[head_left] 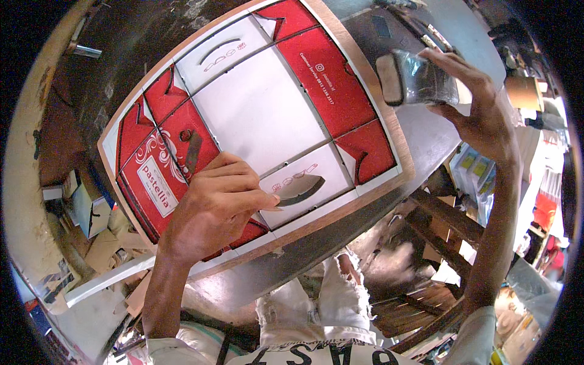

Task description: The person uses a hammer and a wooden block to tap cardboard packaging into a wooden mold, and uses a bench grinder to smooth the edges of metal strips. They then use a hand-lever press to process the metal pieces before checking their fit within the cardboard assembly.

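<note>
A red and white printed carton sheet (261, 97) lies flat on a wooden board (398, 146), with dark lines marking its panels. My left hand (213, 204) rests over its near left part, thumb and fingers pinched on a small pale scrap (272, 208). Next to those fingertips is a half-moon cutout (303, 189). A narrow grey-brown strip (193, 150) shows above the knuckles; whether the hand touches it I cannot tell. Off the board's right edge, my right hand (480, 100) grips a dark block wrapped in clear plastic (420, 76), thumb and fingers on opposite sides.
The board sits on a dark worktop (292, 255) with a grey surface (426, 131) to its right. Cardboard boxes (85, 207) are at the left. Plastic-wrapped packs (474, 173) stand below the right forearm. Wooden slats (420, 316) show at the lower right.
</note>
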A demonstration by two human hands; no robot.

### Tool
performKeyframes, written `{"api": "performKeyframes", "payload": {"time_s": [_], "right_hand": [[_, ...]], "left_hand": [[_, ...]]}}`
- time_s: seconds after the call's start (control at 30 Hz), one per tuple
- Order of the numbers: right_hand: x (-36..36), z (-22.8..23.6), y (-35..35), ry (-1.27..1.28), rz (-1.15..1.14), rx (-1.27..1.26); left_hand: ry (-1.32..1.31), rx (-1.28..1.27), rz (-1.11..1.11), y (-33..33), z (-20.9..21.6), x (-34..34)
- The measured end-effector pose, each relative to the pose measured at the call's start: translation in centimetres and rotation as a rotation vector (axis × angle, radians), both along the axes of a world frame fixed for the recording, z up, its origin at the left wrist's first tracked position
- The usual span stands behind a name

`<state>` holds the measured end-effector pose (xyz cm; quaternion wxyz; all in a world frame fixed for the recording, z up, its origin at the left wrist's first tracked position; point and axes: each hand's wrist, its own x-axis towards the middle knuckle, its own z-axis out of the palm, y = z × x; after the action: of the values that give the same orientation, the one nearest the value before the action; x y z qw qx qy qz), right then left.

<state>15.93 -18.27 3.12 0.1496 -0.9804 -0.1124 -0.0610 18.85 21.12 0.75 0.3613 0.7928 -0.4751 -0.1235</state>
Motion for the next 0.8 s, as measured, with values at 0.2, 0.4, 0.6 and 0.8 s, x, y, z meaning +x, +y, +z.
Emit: {"api": "performKeyframes", "payload": {"time_s": [0.2,0.4,0.6,0.8], "right_hand": [[-2.8,-2.6,4.0,0.001,-0.396,-0.101],[-0.9,-3.3,5.5,0.169,-1.152,0.393],[-6.5,1.7,8.9,-0.053,-0.953,1.056],[-16.6,0.1,14.6,0.144,-0.725,0.586]], "left_hand": [[0.003,0.018,0.006,0.4,-0.6,-0.4],[0.009,0.003,-0.024,0.4,-0.5,-0.4],[0.061,0.032,-0.072,0.2,-0.1,0.1],[0.046,0.021,-0.097,0.0,-0.3,0.4]]}}
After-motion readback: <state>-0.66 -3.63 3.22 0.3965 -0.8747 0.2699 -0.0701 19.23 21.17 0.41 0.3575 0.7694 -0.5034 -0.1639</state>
